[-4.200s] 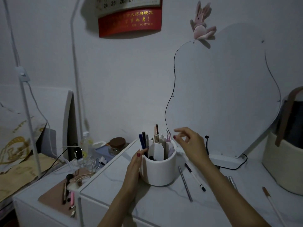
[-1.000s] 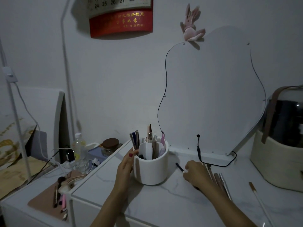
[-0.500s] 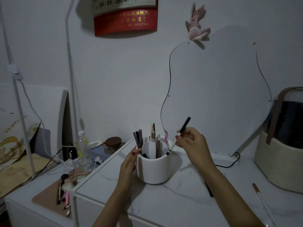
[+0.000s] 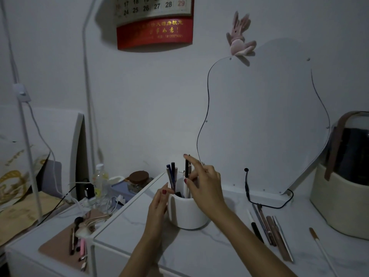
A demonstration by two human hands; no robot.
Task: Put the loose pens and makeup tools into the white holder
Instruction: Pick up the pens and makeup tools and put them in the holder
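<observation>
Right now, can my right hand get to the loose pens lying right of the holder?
Probably yes. The right hand is up at the holder on a black pen, and the loose pens lie uncovered on the tabletop beside that forearm, nothing between.

The holder (image 4: 186, 213) between the hands is plain white; the pen (image 4: 186, 168) at the right hand's (image 4: 205, 188) fingertips is black. The worktop (image 4: 199, 250) beneath is white with faint grey marbling. Both hands' nails are red.
</observation>
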